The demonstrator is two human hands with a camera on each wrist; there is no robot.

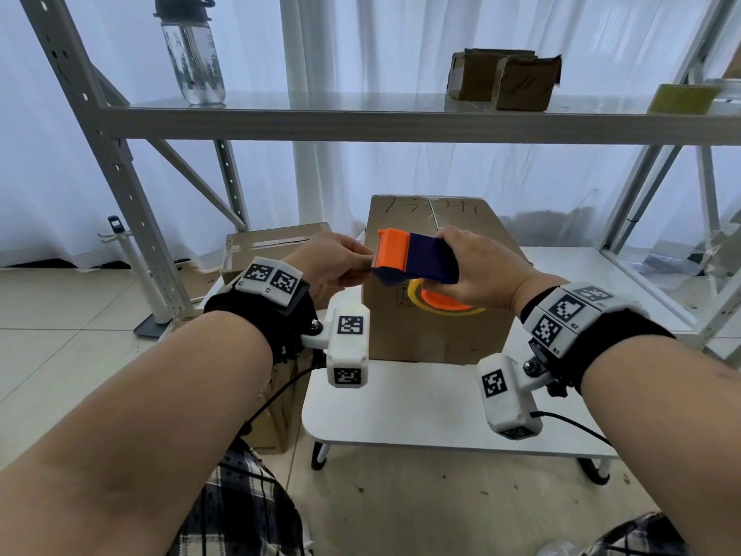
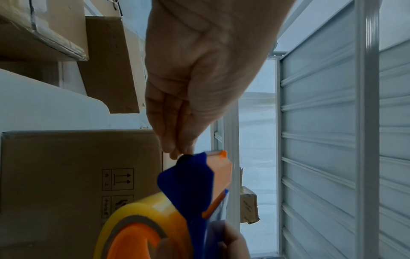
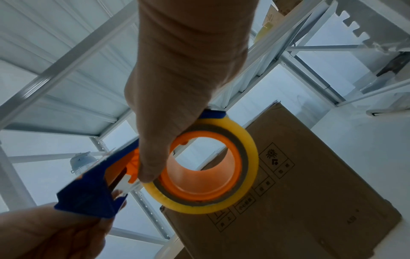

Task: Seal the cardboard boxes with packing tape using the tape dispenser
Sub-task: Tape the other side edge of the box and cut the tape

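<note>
The person's right hand (image 1: 477,266) has its grip clamped around a blue and orange tape dispenser (image 1: 417,256), fingers over the top and the thumb reaching down beside the roll of yellowish packing tape (image 3: 200,165) that hangs beneath on an orange core. The left hand (image 1: 337,260) meets the dispenser at its orange front end, fingertips (image 2: 177,149) drawn together in a pinching grip right at the blue nose — whether they hold the tape's loose end cannot be told. Both hands hold the dispenser in the air, in front of and slightly above a tall cardboard box (image 1: 433,331) that stands upright on a low white desk (image 1: 401,411), with handling symbols printed on its near side. A second cardboard box (image 1: 272,242) sits lower to the left, behind the left hand. Behind stands a metal shelf rack (image 1: 361,118) carrying a clear water bottle (image 1: 192,58) and two small cardboard boxes (image 1: 505,76) — white curtains hang beyond.
</note>
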